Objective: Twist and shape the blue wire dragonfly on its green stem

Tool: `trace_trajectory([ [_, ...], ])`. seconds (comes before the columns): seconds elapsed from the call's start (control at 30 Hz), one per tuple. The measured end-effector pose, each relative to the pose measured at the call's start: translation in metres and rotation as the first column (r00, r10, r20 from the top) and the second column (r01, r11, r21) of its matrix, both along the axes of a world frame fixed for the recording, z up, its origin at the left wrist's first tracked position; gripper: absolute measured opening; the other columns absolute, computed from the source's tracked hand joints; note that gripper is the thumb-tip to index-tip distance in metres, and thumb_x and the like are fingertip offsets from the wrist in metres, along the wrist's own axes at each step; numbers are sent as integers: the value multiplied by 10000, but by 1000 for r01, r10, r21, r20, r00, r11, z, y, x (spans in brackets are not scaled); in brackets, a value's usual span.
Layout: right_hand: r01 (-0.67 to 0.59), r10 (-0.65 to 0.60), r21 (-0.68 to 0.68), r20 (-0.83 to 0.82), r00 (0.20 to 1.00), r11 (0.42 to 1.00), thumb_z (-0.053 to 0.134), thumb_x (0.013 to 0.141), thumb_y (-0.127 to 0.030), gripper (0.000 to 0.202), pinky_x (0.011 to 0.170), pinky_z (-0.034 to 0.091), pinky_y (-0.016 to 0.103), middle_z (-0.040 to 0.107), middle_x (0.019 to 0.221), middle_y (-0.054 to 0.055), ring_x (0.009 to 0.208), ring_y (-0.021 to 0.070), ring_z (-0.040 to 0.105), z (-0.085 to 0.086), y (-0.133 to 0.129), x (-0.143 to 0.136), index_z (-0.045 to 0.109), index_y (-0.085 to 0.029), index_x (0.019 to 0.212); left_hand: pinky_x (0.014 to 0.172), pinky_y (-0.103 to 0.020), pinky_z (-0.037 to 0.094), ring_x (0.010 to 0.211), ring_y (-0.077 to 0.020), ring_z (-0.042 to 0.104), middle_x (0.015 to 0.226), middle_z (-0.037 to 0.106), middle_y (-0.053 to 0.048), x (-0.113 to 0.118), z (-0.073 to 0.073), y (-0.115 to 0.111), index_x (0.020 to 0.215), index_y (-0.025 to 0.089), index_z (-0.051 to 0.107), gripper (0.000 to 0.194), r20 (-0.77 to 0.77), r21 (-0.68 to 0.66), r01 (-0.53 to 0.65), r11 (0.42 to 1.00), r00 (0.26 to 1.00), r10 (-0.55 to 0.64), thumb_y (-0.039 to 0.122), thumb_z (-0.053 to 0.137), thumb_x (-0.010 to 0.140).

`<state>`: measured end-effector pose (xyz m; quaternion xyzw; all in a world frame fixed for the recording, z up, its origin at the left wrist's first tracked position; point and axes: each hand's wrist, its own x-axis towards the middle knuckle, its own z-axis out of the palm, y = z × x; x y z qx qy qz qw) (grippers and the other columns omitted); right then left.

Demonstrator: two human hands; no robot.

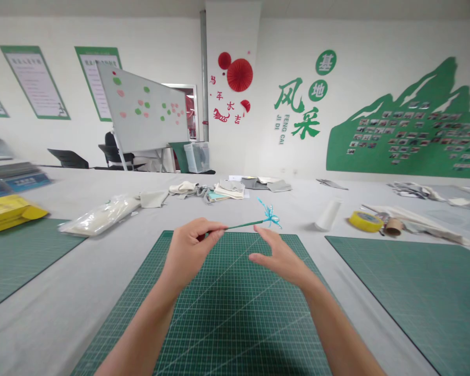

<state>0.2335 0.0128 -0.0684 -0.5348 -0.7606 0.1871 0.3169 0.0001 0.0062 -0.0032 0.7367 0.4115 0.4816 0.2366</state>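
So the left hand (190,248), a bit left of centre in the frame, has its thumb and index finger pinched on the bottom end of a flower-like stick (245,225). Its green stem pokes out past those fingertips toward the right, tilted slightly up, and ends in a shiny, spiky blue head (272,215) just right of centre. The head is well clear of the left fingers.

The right hand (282,253) has thumb and index spread apart, nothing between them. The index tip sits right under the stem, close to the blue head; honestly can't tell if it's touching or just super near. The thumb is lower down, apart from the stem.

Below both hands there's a green gridded cutting mat (238,313) filling the bottom middle, on a pale grey tabletop (113,261). Further out on the right there's a white cylinder (329,215), a yellow tape roll (364,221) and a brown roll (394,226) near another mat (407,282). Middle left has a clear plastic packet (102,214) and a yellow box (13,211), and some fabric scraps (229,189) are piled beyond the hands. Upper left, a whiteboard (144,125) with pink and green dots.
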Motion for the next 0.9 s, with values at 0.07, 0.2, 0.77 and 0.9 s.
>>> trace_trajectory([
  [0.07,-52,64,61,-226,972,997,562,786,-442,592,1017,281,422,400,1359,86,1241,241,355,13,-12,-25,394,-241,1317,583,-232,387,647,-119,530,708,610,-2,4,-1,-1,848,218,699,154,-1,-8,3,1000,1000,-3,239,555,800],
  [0.2,-112,165,130,-531,831,985,552,820,-380,376,812,448,305,592,1071,51,945,170,565,21,-32,-67,489,-235,1162,577,-233,387,632,-118,526,693,617,2,9,-4,-2,841,219,701,154,-1,-15,8,1000,1000,-8,231,555,795],
  [0.77,107,-100,456,-40,994,884,431,886,-188,198,647,404,220,652,770,18,683,123,590,24,-46,-68,629,-199,879,623,-232,446,687,-137,596,757,683,6,19,-10,-4,789,201,681,141,0,-92,-55,994,998,55,284,568,778],
  [0.9,78,-114,510,39,993,856,430,881,-167,216,573,370,213,623,668,9,594,108,559,26,-49,-68,638,-184,823,624,-233,439,690,-135,589,764,676,2,20,-14,-4,795,204,676,143,-55,-20,-70,997,996,69,265,546,792],
])
